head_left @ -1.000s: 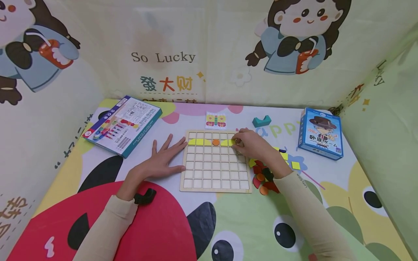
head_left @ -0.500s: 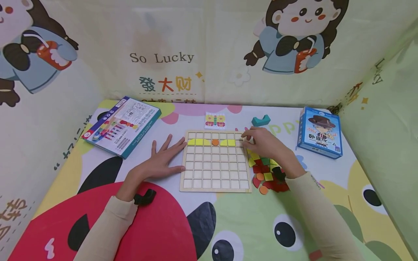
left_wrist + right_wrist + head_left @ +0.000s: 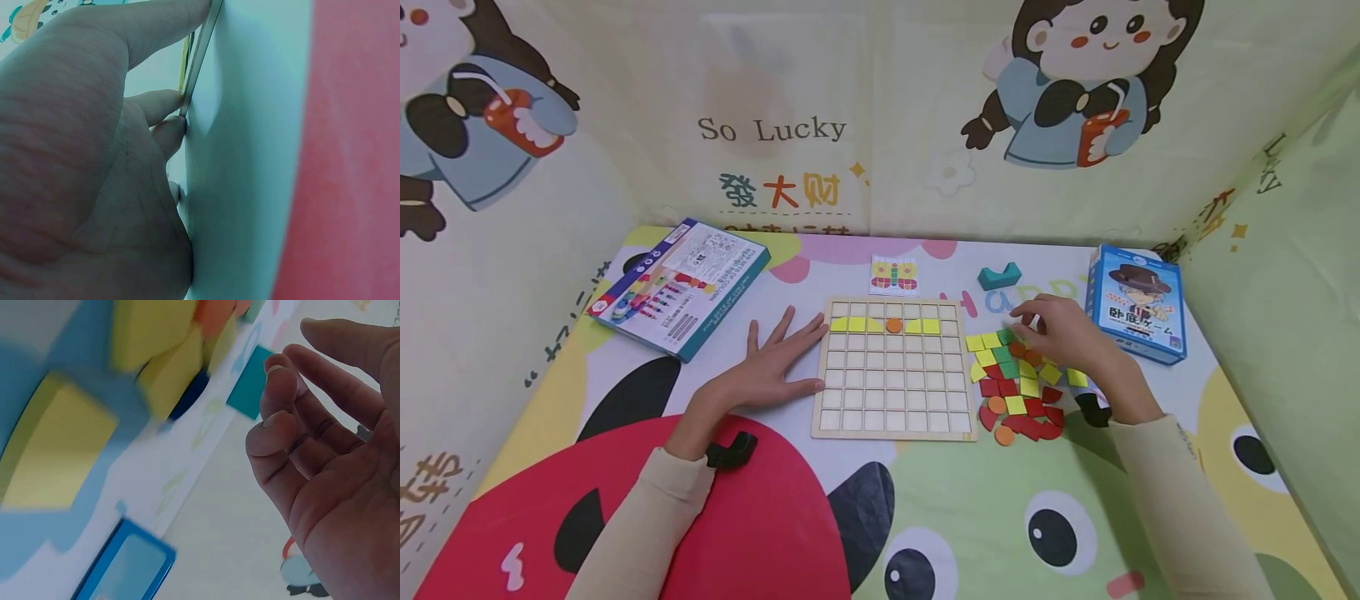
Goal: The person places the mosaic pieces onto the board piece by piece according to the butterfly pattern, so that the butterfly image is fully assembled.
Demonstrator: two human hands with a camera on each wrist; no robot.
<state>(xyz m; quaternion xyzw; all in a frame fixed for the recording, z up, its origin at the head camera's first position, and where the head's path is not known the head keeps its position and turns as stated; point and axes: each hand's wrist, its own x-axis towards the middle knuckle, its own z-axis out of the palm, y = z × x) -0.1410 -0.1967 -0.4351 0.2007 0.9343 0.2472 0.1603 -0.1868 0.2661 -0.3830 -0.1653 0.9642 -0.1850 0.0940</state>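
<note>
A wooden grid board lies mid-table. Along its second row sit several yellow pieces with an orange disc between them. My left hand lies spread on the table, thumb and fingertips at the board's left edge. Right of the board, my right hand hovers over the far side of a pile of loose pieces in red, yellow, green and orange. In the right wrist view its fingers are loosely curled, thumb apart, with nothing between them. Yellow tiles show beside it.
Behind the board lies a butterfly pattern card, with a teal notched block to its right. A flat game box lies at the back left. A blue card-game box stands at the right, close to my right hand.
My right hand has moved right, off the board and over the loose pieces, leaving a yellow piece in the second row. The left hand has stayed put.
</note>
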